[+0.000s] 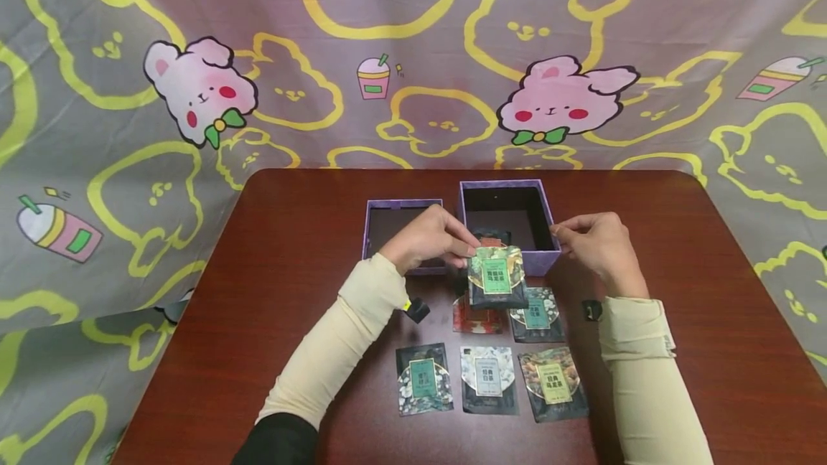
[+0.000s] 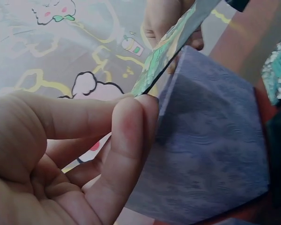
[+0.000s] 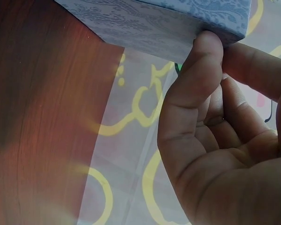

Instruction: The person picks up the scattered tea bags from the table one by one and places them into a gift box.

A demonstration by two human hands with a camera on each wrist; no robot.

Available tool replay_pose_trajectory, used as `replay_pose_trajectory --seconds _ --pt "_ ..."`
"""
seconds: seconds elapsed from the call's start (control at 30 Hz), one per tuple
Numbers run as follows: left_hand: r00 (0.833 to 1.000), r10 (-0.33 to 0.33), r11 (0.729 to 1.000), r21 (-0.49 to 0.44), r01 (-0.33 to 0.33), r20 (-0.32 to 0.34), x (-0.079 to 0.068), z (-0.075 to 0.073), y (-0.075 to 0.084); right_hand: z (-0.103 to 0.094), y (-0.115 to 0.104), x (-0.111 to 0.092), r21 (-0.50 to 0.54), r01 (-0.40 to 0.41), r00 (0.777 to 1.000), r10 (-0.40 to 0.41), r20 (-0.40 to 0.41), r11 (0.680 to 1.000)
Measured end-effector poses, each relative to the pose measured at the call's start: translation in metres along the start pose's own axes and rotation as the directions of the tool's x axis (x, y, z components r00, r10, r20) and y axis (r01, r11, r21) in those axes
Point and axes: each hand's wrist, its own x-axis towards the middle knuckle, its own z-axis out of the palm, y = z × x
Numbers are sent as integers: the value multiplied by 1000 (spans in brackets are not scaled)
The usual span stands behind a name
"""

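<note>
My left hand (image 1: 429,239) pinches the top left corner of a tea sachet (image 1: 496,280) with a green label, between thumb and fingertips. The sachet hangs in front of the open purple box (image 1: 544,262); in the left wrist view its foil edge (image 2: 161,61) shows nearly edge-on beside the box wall (image 2: 215,140). My right hand (image 1: 597,242) grips the right rim of that box near its front corner, thumb and forefinger at the wall (image 3: 154,35). Behind the green sachet, part of another sachet with a red label (image 1: 492,242) shows at the box's front side.
Three sachets lie in a front row: teal (image 1: 423,381), white (image 1: 488,380) and yellow (image 1: 554,383). Behind them lie a red one (image 1: 477,319) and a teal flowered one (image 1: 535,316), partly covered. A shallow purple tray (image 1: 404,202) stands left of the box. Patterned cloth hangs behind the table.
</note>
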Motion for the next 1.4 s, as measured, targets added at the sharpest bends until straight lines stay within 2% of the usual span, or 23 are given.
replay_pose_trajectory --seconds 0.13,0.3,0.47,0.63,0.8,1.03,1.4 --pt "1000 28 1000 7 -28 -5 3 -5 7 -1 0 0 -4 0 1000 0 -6 1000" --pt "1000 15 1000 -4 -15 3 11 -9 15 -2 -2 0 -9 -2 1000 2 -5 1000" --pt "999 27 1000 2 -27 -22 19 -12 23 -2 -3 1 -12 -6 1000 6 2 1000" --pt "1000 23 1000 18 -23 -22 24 -15 28 -3 -2 2 -27 21 1000 -22 -4 999" --pt "998 30 1000 4 -30 -55 30 -19 32 -4 -1 3 -27 26 1000 -27 -6 999" --pt "998 14 1000 9 -13 -61 38 -26 33 -3 1 3 -6 -1 1000 1 14 1000" --pt "995 -31 999 -11 30 -96 55 -31 40 -2 0 4 -16 12 1000 -12 11 1000"
